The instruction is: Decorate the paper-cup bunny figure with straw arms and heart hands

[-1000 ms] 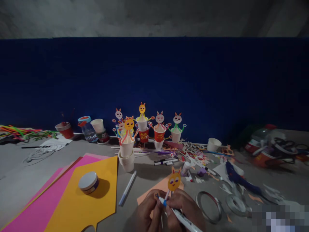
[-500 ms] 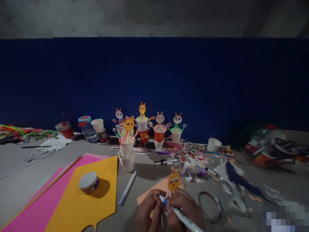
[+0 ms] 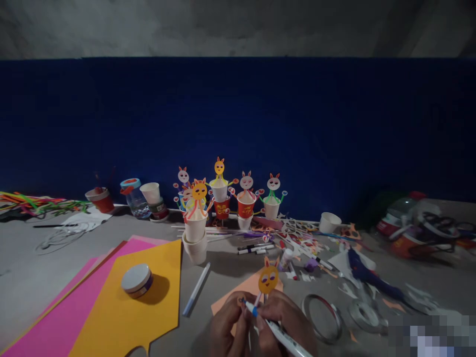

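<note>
My left hand [image 3: 228, 322] pinches a small orange paper piece [image 3: 240, 300] between thumb and fingers. In my right hand [image 3: 286, 315] is a white marker [image 3: 288, 341] with a blue collar, its tip touching the paper piece or just over it. Right behind the hands, an orange paper animal face [image 3: 268, 280] with ears and drawn eyes rests on pale strips. It overlaps a peach paper sheet [image 3: 247, 286], which my hands partly cover. A capped marker [image 3: 197, 290] lies to the left.
Paper-cup figures [image 3: 219, 191] stand along the blue panel. Orange card [image 3: 159, 277] on the left bears a round jar [image 3: 137, 280]. To the right lie a tape ring [image 3: 322, 317], a clear tape roll [image 3: 364, 315], a blue glue gun [image 3: 372, 277] and paper scraps [image 3: 301, 243].
Hardly anything differs. The marker tip has shifted very slightly at the paper piece, and both hands keep their place.
</note>
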`<state>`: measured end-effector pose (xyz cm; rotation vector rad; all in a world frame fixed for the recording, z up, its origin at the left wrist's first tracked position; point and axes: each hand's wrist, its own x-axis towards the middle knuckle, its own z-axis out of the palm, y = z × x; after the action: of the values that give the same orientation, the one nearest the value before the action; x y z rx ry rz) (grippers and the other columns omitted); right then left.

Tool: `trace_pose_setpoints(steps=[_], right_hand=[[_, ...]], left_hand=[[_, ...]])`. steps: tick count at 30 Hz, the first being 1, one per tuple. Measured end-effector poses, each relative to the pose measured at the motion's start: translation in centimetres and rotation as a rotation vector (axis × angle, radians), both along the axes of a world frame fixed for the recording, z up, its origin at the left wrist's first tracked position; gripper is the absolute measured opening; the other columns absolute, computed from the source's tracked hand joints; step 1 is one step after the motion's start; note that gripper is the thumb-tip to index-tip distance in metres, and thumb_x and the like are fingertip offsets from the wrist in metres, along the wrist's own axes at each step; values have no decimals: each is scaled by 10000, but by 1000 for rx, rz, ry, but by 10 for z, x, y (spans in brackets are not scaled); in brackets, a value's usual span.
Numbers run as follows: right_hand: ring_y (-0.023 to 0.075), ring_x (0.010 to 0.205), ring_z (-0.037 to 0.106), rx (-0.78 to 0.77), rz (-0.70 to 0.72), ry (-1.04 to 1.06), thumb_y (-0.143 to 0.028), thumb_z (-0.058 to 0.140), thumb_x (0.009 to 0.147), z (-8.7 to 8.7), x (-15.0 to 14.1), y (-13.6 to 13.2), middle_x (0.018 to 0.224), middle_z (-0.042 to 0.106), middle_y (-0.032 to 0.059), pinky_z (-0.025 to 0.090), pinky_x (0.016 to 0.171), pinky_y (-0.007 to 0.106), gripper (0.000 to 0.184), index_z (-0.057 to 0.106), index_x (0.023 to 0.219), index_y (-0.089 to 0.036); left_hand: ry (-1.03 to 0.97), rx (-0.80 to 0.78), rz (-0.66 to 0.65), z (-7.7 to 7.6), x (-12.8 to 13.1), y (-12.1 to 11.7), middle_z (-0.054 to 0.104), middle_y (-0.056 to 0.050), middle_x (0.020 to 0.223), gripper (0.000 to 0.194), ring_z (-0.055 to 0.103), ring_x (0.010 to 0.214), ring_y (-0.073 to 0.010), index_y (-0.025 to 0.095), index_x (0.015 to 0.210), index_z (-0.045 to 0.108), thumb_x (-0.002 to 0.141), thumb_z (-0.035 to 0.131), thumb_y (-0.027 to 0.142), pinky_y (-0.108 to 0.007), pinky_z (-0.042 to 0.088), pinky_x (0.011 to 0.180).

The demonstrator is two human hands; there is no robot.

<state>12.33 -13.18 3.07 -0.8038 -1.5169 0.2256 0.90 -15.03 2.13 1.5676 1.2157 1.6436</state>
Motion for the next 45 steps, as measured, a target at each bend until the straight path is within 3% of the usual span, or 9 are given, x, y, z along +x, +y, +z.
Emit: trace_pose_setpoints(steps=[4, 14, 27, 39, 45], right_hand=[[145, 563, 610, -22, -3, 7, -169, 547, 871, 1, 1, 0, 648, 618, -37, 463, 536, 239, 143, 575, 759, -253], [141, 510, 567, -10, -58, -47, -193, 509, 887, -3, -1, 0, 591, 563, -44, 416, 487, 232, 195, 550, 707, -256], [131, 496, 543, -2, -3, -37, -209, 498, 901, -2, -1, 1, 607, 575, -44, 415, 476, 234, 190, 532, 719, -250], [150, 521, 605, -29, 26, -24, -209, 539, 866, -1, 1, -1, 606, 583, -41, 445, 483, 235, 140, 600, 752, -264], [140, 493, 563, -14, 3, -56, -210, 500, 869, -5, 0, 1, 610, 586, -32, 424, 476, 239, 160, 593, 745, -249]], left_hand=[[14, 25, 34, 1, 1, 0, 782, -52, 885, 313, 721, 767, -198, 262, 932, 766, 967, 533, 468, -242, 563, 667], [19, 10, 49, 7, 3, -2, 783, -78, 862, 367, 721, 788, -232, 242, 907, 769, 976, 498, 479, -276, 579, 674], [26, 32, 70, 6, 4, 0, 782, -81, 841, 403, 721, 753, -236, 258, 898, 778, 978, 469, 502, -294, 587, 647], [-8, -13, 40, 2, 4, -3, 781, -73, 856, 331, 716, 735, -221, 240, 915, 769, 963, 530, 465, -277, 577, 680], [-18, -26, 39, 2, 4, -3, 772, -63, 856, 315, 705, 784, -226, 251, 888, 767, 955, 542, 461, -275, 563, 704]])
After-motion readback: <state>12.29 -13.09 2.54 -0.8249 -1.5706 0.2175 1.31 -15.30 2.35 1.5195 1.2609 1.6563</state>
